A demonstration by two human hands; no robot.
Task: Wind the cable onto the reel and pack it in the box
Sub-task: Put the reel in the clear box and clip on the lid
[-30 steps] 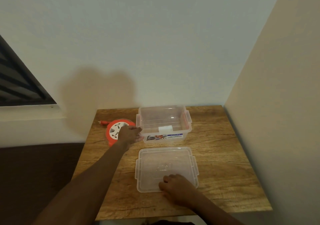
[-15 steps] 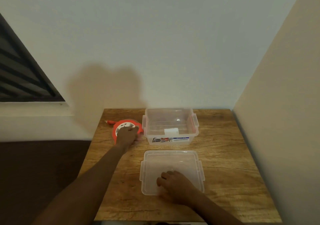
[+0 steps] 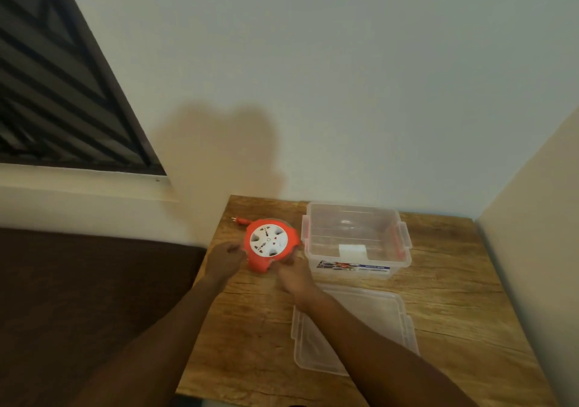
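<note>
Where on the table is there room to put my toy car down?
Bare wood shows on the right of the table, between the box, the lid and the side wall. There is more along the near edge, left of the lid. It's crowded at the back left, where both hands hold the reel beside the box.

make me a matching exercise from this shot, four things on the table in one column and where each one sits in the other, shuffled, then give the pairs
Things:
1. reel
2. box
3. lid
4. plug

Places:
A. flat on the table's near right part, under the right forearm
B. at the far left corner of the table, behind the reel
C. between the left hand and right hand
D. open, at the back of the table, right of the reel

Pairs: 1-C, 2-D, 3-A, 4-B
</note>
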